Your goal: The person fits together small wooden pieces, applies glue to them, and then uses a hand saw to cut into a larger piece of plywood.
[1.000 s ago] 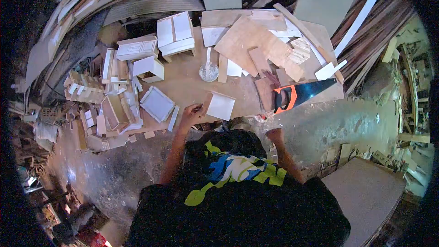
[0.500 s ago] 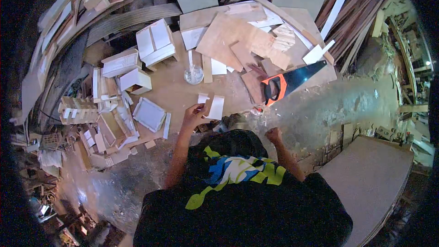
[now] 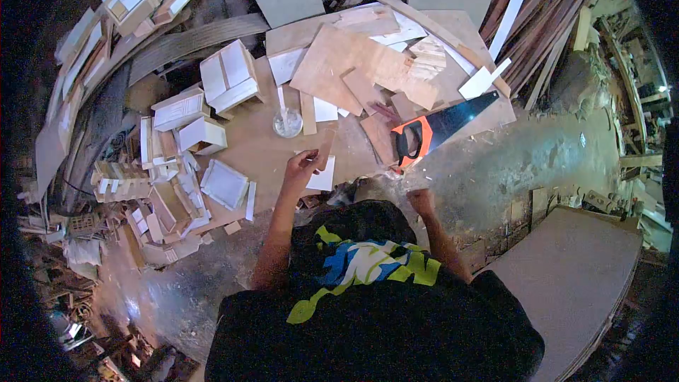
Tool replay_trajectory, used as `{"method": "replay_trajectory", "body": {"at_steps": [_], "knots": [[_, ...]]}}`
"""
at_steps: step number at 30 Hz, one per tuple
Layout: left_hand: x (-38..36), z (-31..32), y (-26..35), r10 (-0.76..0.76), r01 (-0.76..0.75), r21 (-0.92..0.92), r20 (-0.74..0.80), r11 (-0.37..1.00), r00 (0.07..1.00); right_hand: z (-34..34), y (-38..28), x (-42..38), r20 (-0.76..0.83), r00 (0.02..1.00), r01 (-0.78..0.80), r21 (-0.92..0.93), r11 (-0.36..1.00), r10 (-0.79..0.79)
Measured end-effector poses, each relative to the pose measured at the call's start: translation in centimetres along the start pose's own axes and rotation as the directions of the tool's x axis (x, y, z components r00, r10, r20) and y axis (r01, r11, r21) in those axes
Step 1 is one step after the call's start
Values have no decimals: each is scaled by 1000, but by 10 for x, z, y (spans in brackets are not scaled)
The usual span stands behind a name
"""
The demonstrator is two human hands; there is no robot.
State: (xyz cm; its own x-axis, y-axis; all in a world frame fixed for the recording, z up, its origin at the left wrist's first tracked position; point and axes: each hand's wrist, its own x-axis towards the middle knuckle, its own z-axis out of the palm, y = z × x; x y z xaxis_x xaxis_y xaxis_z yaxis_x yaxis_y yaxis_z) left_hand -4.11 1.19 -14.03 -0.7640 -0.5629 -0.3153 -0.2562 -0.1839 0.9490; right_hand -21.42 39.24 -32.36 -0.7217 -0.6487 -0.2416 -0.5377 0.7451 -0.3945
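Observation:
My left hand (image 3: 304, 163) pinches a small thin wooden piece (image 3: 326, 150), its brownish side showing, above the front of the low work board. Just beyond and below the fingers lies a white panel (image 3: 322, 175). My right hand (image 3: 420, 201) is a loose fist near the board's front edge; whatever it may hold is hidden. An orange-handled saw (image 3: 417, 140) rests beyond it, with the dark blade pointing to the upper right. A glass jar (image 3: 288, 124) with white contents and a stick in it stands beyond my left hand.
Small white-and-wood boxes (image 3: 230, 76) and a white tray-like panel (image 3: 225, 184) are on the left. Plywood sheets (image 3: 339, 64) and offcuts cover the back of the board. Long strips (image 3: 552, 28) lean at the upper right. A large flat panel (image 3: 566, 276) lies at the lower right.
The piece in my left hand has turned from its white face to a brownish side. My right hand has shifted slightly left. The view has moved a little.

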Motion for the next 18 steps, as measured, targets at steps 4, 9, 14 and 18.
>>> {"method": "replay_trajectory", "body": {"at_steps": [4, 9, 14, 18], "knots": [[-9, 5, 3, -42, 43, 20, -42, 999, 998, -53, -24, 30, 41, 982, -190, 225, 956, 186], [-25, 22, 23, -112, 112, -4, -92, 994, 989, -95, -41, 60, -178, 977, -33, 402, 915, 113], [-23, 36, 38, -101, 101, -10, -115, 995, 988, -139, -55, 72, -98, 988, -66, 418, 906, 117], [-15, 34, 47, -65, 64, -8, -91, 998, 994, -157, -48, 72, -44, 998, -27, 426, 904, 50]]}}
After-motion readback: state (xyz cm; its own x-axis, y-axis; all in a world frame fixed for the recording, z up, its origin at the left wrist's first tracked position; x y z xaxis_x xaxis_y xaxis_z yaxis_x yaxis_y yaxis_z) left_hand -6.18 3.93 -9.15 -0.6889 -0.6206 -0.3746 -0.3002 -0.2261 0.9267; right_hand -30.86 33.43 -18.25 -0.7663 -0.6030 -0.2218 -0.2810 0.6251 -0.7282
